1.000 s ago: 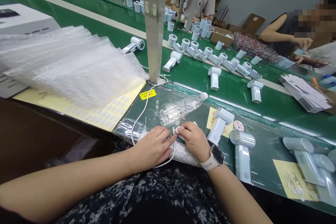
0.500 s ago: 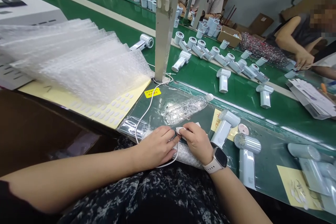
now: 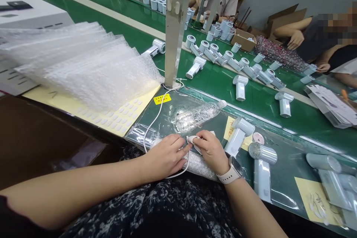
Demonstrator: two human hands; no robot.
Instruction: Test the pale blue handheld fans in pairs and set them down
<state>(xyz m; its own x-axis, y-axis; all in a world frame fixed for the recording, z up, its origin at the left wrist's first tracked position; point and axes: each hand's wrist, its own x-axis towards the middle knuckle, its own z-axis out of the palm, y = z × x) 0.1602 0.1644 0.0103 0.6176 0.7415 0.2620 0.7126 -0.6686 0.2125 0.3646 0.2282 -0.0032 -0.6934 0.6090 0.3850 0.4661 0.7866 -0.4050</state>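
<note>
My left hand lies with curled fingers over a bubble-wrapped bundle at the table's front edge. Whatever is under those fingers is hidden. A white cable runs down from the metal post and loops beneath this hand, its end out of sight between both hands. Closed around a crumpled white cloth, my right hand meets my left fingertips. A watch sits on the right wrist. Just right of that hand, a pale blue handheld fan lies on the table, and a second handheld fan lies beyond it.
A clear plastic bottle lies behind my hands. Bubble-wrap sheets cover a yellow sticker sheet at left. The metal post rises from the table. Several fans lie on the green belt; co-workers sit across it.
Loose fans on the belt have shifted slightly right and nearer. The co-worker at right has drawn an arm up and back. The white cloth in my right hand has shifted a little; my hands stay in place.
</note>
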